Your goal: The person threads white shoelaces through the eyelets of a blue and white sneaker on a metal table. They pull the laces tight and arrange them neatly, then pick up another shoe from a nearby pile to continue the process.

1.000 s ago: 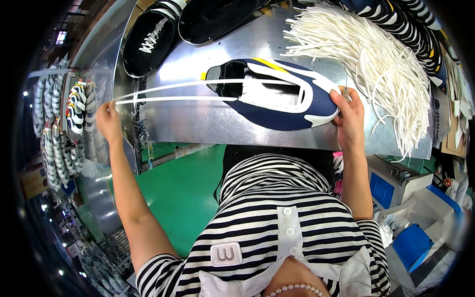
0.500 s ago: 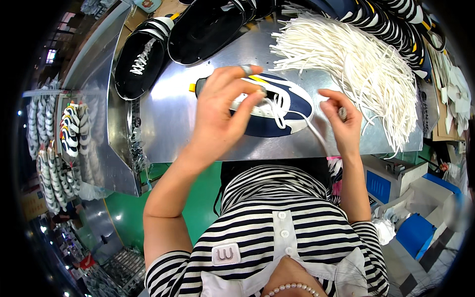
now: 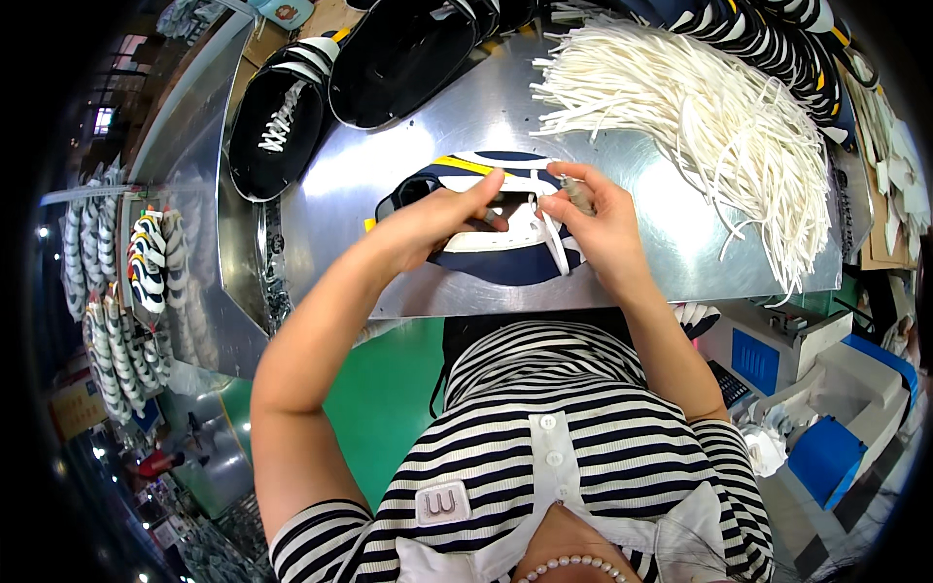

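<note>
A navy, white and yellow shoe upper (image 3: 515, 267) lies on the metal table below my hands, toe toward the right. At its throat, a white shoelace (image 3: 555, 243) passes through the front eyelets. My left hand (image 3: 442, 222) curls over the opening, its thumb by the yellow stripe and its fingertips inside; some fingers are hidden. Grey wrapping covers one of its fingertips. My right hand (image 3: 604, 222) pinches the lace at the eyelets between thumb and forefinger, and one of its fingers also has grey wrapping.
A large heap of white laces (image 3: 680, 126) covers the table's back right. Dark shoe boxes or trays cannot be told from large black shoe-shaped pieces (image 3: 277, 126) at the back left. Stacked navy-and-white uppers (image 3: 777, 58) stand beyond the laces. The metal table (image 3: 340, 262) ends just before my body.
My right hand has moved left from beside the toe to the eyelets and now pinches the lace there. My left hand has lowered into the shoe opening. The upper has turned slightly.
</note>
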{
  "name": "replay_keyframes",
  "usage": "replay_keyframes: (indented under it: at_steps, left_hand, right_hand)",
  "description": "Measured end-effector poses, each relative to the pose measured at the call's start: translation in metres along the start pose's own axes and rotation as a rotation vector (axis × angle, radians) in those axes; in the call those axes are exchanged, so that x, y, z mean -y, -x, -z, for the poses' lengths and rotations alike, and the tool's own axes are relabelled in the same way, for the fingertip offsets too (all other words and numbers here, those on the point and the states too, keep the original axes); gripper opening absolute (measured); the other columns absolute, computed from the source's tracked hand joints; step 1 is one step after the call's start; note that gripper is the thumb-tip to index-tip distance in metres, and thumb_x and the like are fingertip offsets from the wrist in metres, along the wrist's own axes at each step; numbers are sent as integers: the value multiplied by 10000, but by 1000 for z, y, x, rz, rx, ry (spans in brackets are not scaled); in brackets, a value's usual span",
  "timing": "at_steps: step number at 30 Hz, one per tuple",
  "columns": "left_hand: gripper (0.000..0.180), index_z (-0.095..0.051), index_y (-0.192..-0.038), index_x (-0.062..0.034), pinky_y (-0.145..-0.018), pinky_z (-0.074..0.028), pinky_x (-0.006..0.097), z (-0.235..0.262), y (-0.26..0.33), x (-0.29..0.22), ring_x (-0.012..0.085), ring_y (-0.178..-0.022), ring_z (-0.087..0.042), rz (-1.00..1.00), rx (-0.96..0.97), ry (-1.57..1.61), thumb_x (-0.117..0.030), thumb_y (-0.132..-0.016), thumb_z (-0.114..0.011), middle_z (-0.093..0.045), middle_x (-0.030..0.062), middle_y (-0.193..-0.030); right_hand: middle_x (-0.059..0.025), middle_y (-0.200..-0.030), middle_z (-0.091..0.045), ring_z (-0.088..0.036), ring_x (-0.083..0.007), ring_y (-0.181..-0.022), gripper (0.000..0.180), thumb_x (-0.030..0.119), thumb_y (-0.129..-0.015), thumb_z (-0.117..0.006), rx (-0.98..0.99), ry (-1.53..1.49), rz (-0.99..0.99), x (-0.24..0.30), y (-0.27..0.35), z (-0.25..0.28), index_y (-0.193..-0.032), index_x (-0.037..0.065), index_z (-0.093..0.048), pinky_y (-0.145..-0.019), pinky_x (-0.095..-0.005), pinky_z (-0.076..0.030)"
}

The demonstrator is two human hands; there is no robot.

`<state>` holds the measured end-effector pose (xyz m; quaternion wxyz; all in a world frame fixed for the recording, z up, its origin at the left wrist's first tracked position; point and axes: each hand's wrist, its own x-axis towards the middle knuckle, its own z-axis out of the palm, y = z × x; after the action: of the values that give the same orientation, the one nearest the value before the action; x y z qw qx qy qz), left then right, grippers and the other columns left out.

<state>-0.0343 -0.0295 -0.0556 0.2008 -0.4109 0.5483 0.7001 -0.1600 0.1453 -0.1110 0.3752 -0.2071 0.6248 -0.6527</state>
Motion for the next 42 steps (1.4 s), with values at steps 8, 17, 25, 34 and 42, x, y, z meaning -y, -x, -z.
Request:
replay_keyframes:
  at_steps: [8, 17, 25, 34, 42]
  left_hand:
    - [257, -724, -987, -8, -707, -525, 272, -45, -10, 29, 127, -790, -694, -563, -459, -154, -246, -888, -724, -744, 56, -874]
    - [212, -734, -971, -6, -658, -534, 287, -52, -2, 40, 160, -755, -721, -838, -610, -256, -189, -866, -743, -755, 68, -865]
    - [214, -726, -971, 5, -674, -541, 301, -57, -1, 46, 180, -774, -726, -851, -588, -274, -186, -876, -732, -755, 91, -894]
    - [259, -707, -1044, -50, -622, -521, 410, -57, -2, 74, 349, -726, -676, -1018, -738, -369, -271, -930, -634, -696, 173, -830]
    - [291, -763, -815, -52, -615, -510, 310, -4, -34, 92, 199, -661, -667, -893, -428, -441, -326, -802, -663, -724, 104, -764]
  right_hand:
    - [-79, -864, -724, -638, -84, -789, 443, 68, -842, -738, 30, 387, 44, 17, 6, -1, -1245, 10, -564, -737, -232, -495]
    - [-115, -857, -714, -698, -202, -805, 178, 108, -934, -645, 75, 307, 209, 22, 27, 11, -1050, -9, -578, -748, -302, -529]
    - [-78, -802, -700, -667, -117, -764, 103, 63, -959, -599, 167, 388, 185, 27, 20, 14, -985, -37, -596, -719, -258, -517]
    - [-183, -753, -677, -665, -384, -693, 120, 125, -898, -599, 260, 968, 358, 34, 5, -23, -940, 16, -573, -649, -461, -523]
    - [-116, -898, -647, -617, -199, -765, 160, 139, -990, -535, 462, 878, 319, -8, -73, 61, -1075, 13, -585, -687, -338, -506]
